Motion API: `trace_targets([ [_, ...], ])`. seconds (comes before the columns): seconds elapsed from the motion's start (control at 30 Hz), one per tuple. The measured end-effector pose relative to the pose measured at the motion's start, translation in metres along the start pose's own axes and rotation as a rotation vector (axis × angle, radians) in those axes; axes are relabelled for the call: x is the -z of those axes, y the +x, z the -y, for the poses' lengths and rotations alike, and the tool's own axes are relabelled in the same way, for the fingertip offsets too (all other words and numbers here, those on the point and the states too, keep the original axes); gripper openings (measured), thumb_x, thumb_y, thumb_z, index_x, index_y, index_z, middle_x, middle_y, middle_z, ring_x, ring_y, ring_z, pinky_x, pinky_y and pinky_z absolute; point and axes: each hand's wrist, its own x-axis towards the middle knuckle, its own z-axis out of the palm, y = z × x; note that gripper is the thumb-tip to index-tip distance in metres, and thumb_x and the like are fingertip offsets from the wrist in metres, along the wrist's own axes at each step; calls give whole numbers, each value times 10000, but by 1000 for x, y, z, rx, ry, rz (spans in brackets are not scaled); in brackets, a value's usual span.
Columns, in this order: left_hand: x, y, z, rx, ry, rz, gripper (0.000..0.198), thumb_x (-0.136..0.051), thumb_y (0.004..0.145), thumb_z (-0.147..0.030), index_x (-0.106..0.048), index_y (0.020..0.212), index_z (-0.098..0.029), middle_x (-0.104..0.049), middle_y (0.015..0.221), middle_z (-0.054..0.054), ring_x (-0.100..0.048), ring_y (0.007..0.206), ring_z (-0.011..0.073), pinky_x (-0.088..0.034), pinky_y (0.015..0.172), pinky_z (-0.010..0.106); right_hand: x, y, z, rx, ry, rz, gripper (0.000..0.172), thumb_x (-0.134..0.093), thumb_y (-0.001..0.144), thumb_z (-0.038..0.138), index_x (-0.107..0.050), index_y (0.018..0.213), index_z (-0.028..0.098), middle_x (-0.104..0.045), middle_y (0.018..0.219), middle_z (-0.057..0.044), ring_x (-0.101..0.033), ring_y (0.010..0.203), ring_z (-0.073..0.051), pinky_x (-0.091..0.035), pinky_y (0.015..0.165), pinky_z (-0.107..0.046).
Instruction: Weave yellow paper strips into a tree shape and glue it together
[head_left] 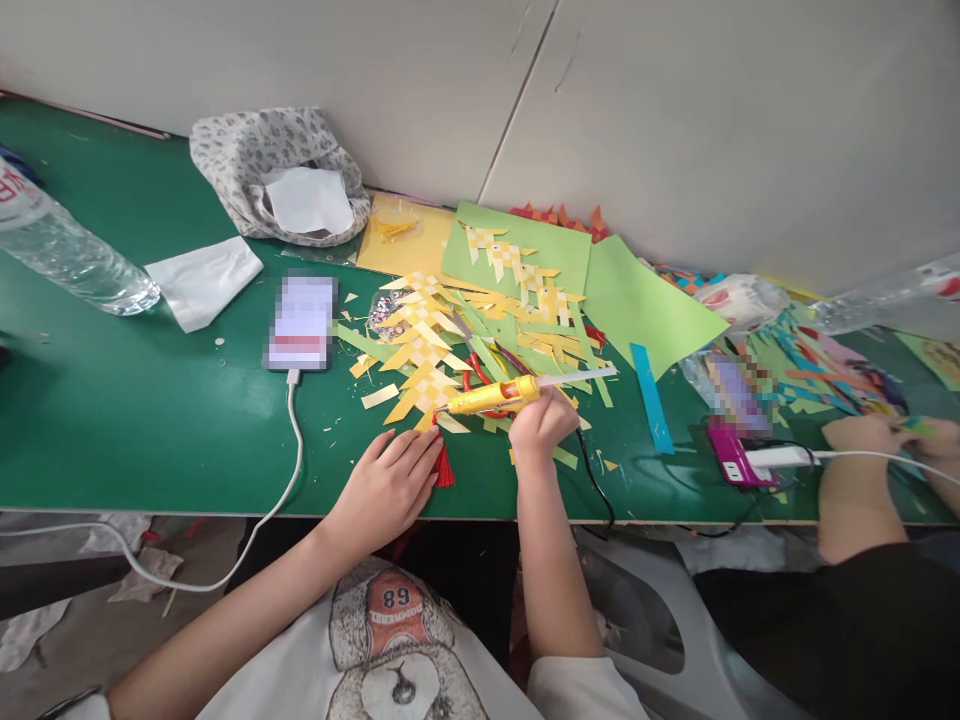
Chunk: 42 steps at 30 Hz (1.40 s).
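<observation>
My right hand [541, 428] is wrapped round a yellow glue gun [491, 398], a clear glue stick jutting from its back end. Its nozzle points left, at the lower end of a woven yellow and white paper strip with pointed edges [426, 352]. There, the fingertips of my left hand [394, 478] are closed on the top of a red tassel [445, 466], whose fringe hangs towards the table's front edge. Whether the nozzle touches the paper or the tassel's cord, I cannot tell. Red-handled scissors [474, 368] lie partly hidden behind the glue gun.
Paper scraps, green sheets [637, 305] and a second woven strip [517, 268] lie beyond my hands. A charging phone [301, 322], a water bottle [75, 250] and a cloth bag [240, 170] are left. Rightward are a purple power socket [731, 455] and another person's hands [862, 437].
</observation>
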Motion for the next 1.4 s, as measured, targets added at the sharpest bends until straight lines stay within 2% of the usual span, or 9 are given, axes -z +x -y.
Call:
trace_targets([
  [0.4,-2,-1,1,-1,-5,9,383,-394,928,-247,-527,1261,-110,-566,1300,93,-534,1105,245,-408,917,401,2,4,8,47,-71,107,507,-259,894,301,-651,620,132,-551,492,-76,-495,474,-151,-273,494,-254],
  [0.67,-2,-1,1,-1,3,10,389,-391,930,-247,-516,1271,-107,-557,1311,89,-531,1110,244,-407,916,401,1,2,1,-26,-85,34,538,-232,893,306,-632,577,135,-569,508,-96,-510,486,-163,-283,484,-255],
  [0.9,-2,-1,1,7,-10,16,387,-394,928,-247,-518,1270,-115,-558,1310,89,-531,1115,244,-406,923,403,1,2,2,29,-95,80,515,-252,901,306,-660,636,137,-572,514,-82,-535,504,-159,-294,496,-247],
  [1.07,-1,0,1,7,-15,14,388,-398,925,-246,-521,1266,-107,-565,1301,92,-539,1100,243,-413,915,402,1,2,2,4,-99,12,554,-212,903,309,-630,578,147,-568,509,-90,-531,499,-167,-295,488,-255],
  [1.2,-1,0,1,7,-13,10,384,-393,925,-243,-527,1261,-114,-564,1302,92,-539,1101,242,-409,920,398,1,2,3,32,-92,62,517,-245,897,300,-643,609,138,-540,495,-78,-515,494,-159,-284,491,-252],
  [1.4,0,0,1,4,-12,0,375,-402,920,-235,-538,1252,-127,-574,1288,100,-541,1105,244,-406,923,393,0,1,0,-22,-65,36,502,-245,886,307,-621,597,143,-553,526,-90,-504,508,-168,-291,501,-262],
])
